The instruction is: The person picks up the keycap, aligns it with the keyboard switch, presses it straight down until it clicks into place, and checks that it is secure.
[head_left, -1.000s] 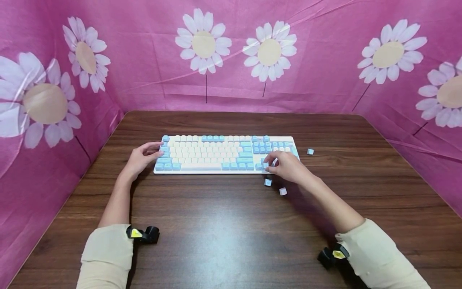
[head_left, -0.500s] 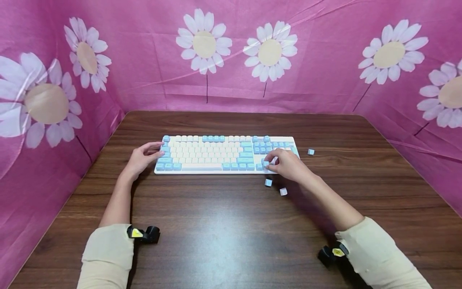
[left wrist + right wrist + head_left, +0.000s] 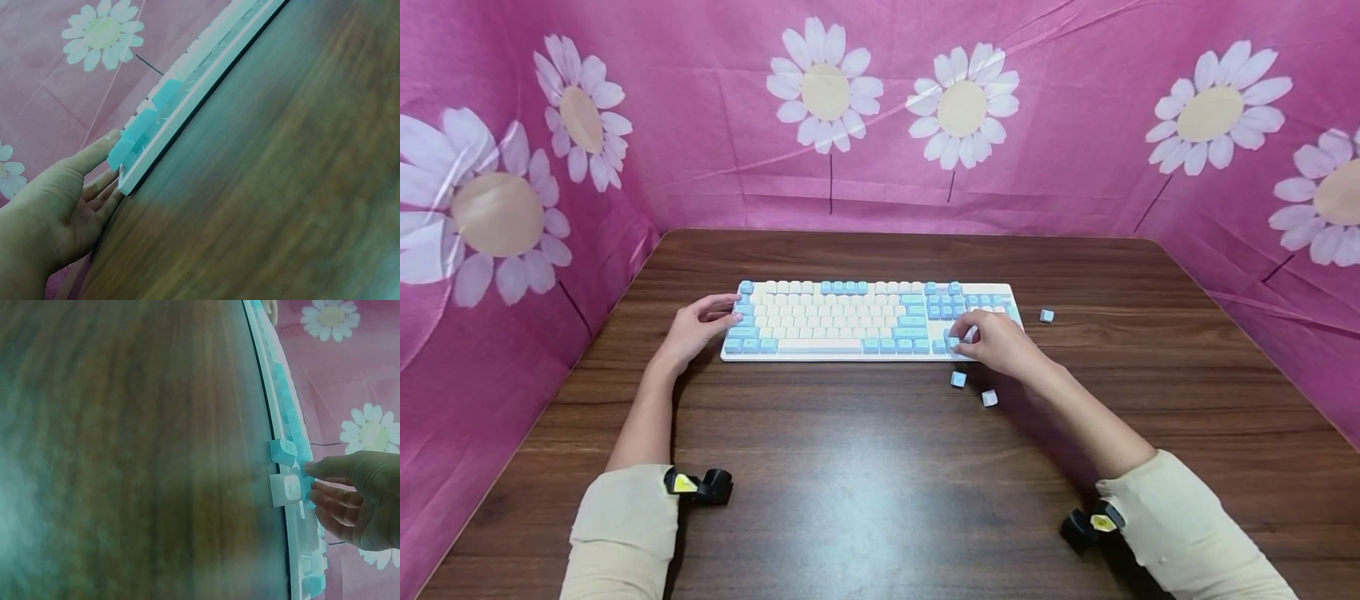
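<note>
A white keyboard point(image 3: 820, 357) with white and light-blue keycaps lies on the wooden table. At its left end, my left hand point(image 3: 694, 327) holds the edge; the left wrist view shows the thumb point(image 3: 103, 150) against a blue corner key, other fingers behind it. My right hand point(image 3: 1000, 343) pinches a blue keycap point(image 3: 952, 342) over the arrow-key area, thumb and index finger on its sides. The hand hides part of the number pad. Just in front of the keyboard lie a loose blue keycap point(image 3: 958, 380) and a white keycap point(image 3: 989, 398).
Another loose blue keycap point(image 3: 1047, 316) lies to the right of the keyboard. The brown table point(image 3: 850, 467) extends around it on all sides. Pink cloth with daisies point(image 3: 880, 192) hangs behind and along both sides. Black wrist devices point(image 3: 703, 485) sit by the sleeve cuffs.
Both hands stay in nearly the same place, the right one still at the blue keycap. The view shifts very slightly; the loose keycaps have not moved.
</note>
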The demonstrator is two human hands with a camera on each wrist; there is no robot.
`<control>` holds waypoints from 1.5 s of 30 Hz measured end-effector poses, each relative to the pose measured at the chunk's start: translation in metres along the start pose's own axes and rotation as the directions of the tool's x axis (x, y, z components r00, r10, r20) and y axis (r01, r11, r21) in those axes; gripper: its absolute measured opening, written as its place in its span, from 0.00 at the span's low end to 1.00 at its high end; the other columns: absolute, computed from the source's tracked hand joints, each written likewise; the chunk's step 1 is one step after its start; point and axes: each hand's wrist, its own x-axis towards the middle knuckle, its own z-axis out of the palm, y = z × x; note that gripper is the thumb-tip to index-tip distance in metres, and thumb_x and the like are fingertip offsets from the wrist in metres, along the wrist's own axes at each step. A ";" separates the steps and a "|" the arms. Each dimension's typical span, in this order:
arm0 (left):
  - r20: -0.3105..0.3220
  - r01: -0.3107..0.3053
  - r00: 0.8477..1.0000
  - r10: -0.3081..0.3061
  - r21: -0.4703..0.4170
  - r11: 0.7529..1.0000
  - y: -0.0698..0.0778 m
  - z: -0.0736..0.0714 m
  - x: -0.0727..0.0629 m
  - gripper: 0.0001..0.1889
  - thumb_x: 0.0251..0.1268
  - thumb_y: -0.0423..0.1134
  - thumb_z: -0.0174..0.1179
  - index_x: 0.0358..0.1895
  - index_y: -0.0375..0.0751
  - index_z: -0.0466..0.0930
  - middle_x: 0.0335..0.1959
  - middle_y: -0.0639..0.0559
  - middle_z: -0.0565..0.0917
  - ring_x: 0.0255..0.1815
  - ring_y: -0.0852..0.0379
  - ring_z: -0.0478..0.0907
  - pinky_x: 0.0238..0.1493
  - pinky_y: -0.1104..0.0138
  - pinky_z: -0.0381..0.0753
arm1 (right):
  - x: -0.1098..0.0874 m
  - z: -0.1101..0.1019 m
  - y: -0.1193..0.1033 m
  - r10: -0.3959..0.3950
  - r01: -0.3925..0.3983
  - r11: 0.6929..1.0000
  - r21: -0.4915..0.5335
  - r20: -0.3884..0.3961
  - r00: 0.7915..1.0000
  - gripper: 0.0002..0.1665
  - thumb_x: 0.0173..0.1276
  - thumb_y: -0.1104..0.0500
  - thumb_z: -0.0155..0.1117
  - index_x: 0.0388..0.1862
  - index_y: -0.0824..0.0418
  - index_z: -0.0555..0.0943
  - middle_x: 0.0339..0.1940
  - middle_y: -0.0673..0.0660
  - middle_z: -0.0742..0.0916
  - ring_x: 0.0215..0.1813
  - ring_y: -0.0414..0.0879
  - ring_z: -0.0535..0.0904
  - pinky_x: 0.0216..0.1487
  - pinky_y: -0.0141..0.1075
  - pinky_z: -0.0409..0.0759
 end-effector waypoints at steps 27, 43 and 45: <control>0.007 0.001 1.000 -0.001 0.003 1.000 0.017 0.001 -0.009 0.25 0.62 0.38 0.60 0.60 0.30 0.68 0.59 0.34 0.70 0.58 0.40 0.66 0.55 0.56 0.64 | -0.001 0.001 -0.002 -0.014 0.014 1.000 -0.006 -0.007 1.000 0.07 0.53 0.64 0.71 0.31 0.59 0.82 0.32 0.51 0.83 0.30 0.44 0.78 0.32 0.40 0.74; -0.007 -0.017 1.000 0.017 0.031 0.999 0.000 0.001 -0.001 0.26 0.63 0.42 0.59 0.62 0.32 0.67 0.58 0.36 0.71 0.57 0.45 0.67 0.54 0.62 0.65 | 0.001 -0.002 -0.003 -0.011 0.011 1.000 -0.008 0.009 1.000 0.06 0.52 0.64 0.71 0.30 0.58 0.84 0.31 0.51 0.84 0.30 0.43 0.78 0.31 0.39 0.74; -0.015 -0.031 0.999 0.032 0.036 0.999 -0.004 0.002 0.000 0.26 0.63 0.42 0.59 0.61 0.33 0.68 0.58 0.37 0.71 0.55 0.48 0.69 0.52 0.67 0.66 | 0.001 -0.002 -0.003 -0.011 0.011 1.000 -0.010 0.020 1.000 0.06 0.52 0.65 0.71 0.30 0.58 0.84 0.31 0.50 0.84 0.30 0.43 0.78 0.31 0.39 0.74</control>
